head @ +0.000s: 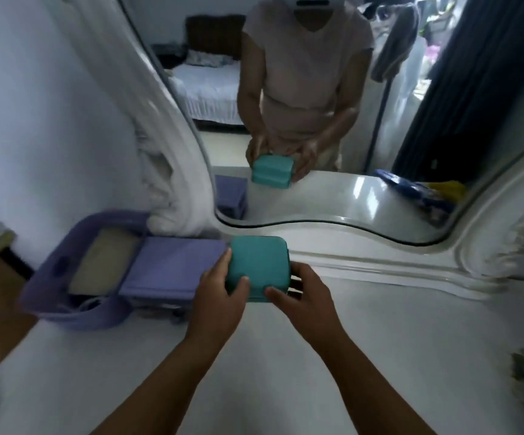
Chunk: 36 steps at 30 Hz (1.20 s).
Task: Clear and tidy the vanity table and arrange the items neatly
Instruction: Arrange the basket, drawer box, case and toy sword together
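We hold the teal case (256,265) with both hands over the white tabletop (379,340), just beside the purple organizer (172,266). Our left hand (219,296) curls its fingers (225,257) round the case's left side; our right hand (304,293) grips the right edge, below the mirror (317,120).

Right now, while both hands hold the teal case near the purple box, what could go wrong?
The teal case is held by the left hand and right hand right beside the purple box; pushing it further left could knock that box toward the table edge. The purple organizer already sits near that edge and might slide off. The picture is blurred, so gaps are uncertain.
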{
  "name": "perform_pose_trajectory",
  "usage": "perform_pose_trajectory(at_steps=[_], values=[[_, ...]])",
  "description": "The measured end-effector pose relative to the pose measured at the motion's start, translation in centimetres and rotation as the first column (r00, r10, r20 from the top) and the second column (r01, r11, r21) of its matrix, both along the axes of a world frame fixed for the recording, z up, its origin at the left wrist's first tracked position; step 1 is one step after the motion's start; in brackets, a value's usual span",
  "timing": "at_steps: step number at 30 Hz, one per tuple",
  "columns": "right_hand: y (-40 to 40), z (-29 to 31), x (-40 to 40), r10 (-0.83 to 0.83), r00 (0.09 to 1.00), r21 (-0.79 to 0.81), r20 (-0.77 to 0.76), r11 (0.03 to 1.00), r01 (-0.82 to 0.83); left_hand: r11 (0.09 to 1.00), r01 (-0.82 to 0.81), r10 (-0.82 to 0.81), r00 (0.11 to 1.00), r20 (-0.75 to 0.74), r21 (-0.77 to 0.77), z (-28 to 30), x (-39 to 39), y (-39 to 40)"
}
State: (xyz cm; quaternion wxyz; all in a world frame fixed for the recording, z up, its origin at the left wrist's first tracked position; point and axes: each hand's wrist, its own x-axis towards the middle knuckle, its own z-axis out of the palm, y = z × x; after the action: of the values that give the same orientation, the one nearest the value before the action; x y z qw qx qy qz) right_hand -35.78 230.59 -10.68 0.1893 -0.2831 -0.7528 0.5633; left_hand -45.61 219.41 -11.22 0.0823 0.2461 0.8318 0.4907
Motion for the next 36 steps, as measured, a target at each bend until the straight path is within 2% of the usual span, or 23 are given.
perform_pose_trajectory(at_steps=[5, 13, 20, 27, 30, 33, 36], values=[[-5.3, 0.2, -7.1, 0.088, 0.995, 0.137, 0.04, 0.986, -0.093, 0.994, -0.093, 0.092, 0.995, -0.033, -0.062, 1.6, -5.9, -6.3], [-9.2, -0.9, -14.3, 0.118, 0.989, 0.228, 0.086, 0.964, -0.134, 0.975, -0.045, 0.037, 0.998, -0.042, -0.218, 0.8, -12.2, -11.1], [-9.7, -1.4, -16.5, 0.1, 0.991, 0.185, 0.091, 0.976, -0.115, 0.992, -0.019, 0.02, 1.0, 0.01, -0.128, -0.8, -14.9, -10.8], [-8.8, -1.3, -16.6, 0.113, 0.99, 0.191, 0.081, 0.973, -0.127, 0.989, 0.01, -0.01, 1.0, -0.005, -0.147, -0.9, -15.7, -10.0], [-8.1, -1.4, -15.4, 0.03, 0.994, 0.195, 0.104, 0.979, -0.05, 0.989, -0.026, 0.0, 0.984, -0.176, -0.143, -0.8, -14.9, -9.3], [-6.9, -1.5, -13.1, -0.081, 0.992, 0.233, 0.094, 0.971, 0.057, 0.987, -0.02, -0.043, 0.927, -0.372, -0.162, -0.2, -12.3, -7.4], [-5.3, -1.7, -9.7, -0.172, 0.981, 0.257, 0.089, 0.955, 0.144, 0.974, 0.104, -0.182, 0.891, -0.415, -0.203, -0.3, -9.0, -5.0]])
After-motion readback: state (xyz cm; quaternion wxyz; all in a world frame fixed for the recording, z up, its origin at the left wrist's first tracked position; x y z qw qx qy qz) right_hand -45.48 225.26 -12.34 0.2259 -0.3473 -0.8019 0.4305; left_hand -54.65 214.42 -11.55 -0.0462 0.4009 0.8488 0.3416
